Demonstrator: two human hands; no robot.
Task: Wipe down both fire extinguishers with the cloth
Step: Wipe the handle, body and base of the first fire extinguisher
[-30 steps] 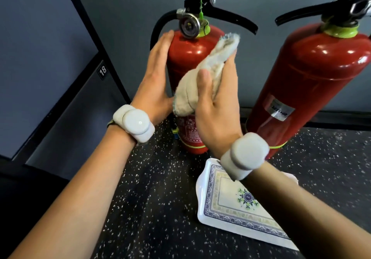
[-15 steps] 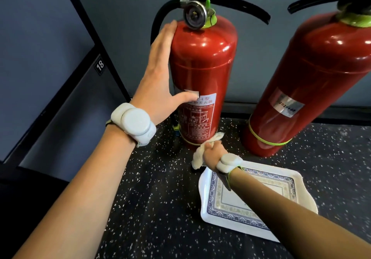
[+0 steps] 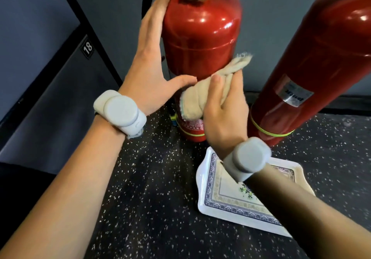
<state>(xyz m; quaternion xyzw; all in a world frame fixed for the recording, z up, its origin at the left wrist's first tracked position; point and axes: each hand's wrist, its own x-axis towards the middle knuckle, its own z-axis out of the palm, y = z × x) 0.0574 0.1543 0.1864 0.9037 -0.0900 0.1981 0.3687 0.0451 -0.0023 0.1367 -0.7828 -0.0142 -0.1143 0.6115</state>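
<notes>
Two red fire extinguishers stand on the speckled dark floor against a grey wall. The left extinguisher (image 3: 200,29) is upright, with its gauge and black hose at the top edge. My left hand (image 3: 152,62) lies flat against its left side, fingers spread, thumb across the front. My right hand (image 3: 224,110) presses a beige cloth (image 3: 202,96) onto the middle of its front, covering most of the label. The right extinguisher (image 3: 321,58) stands beside it untouched, its top out of frame.
A white rectangular tray (image 3: 220,202) with a blue patterned border lies on the floor in front of the extinguishers, under my right forearm. A dark panel with a black frame and a tag numbered 18 (image 3: 87,46) rises on the left.
My right hand has swept the cloth down to the base of the left extinguisher and back up to its middle. My left hand stayed on its side. The camera moved closer.
</notes>
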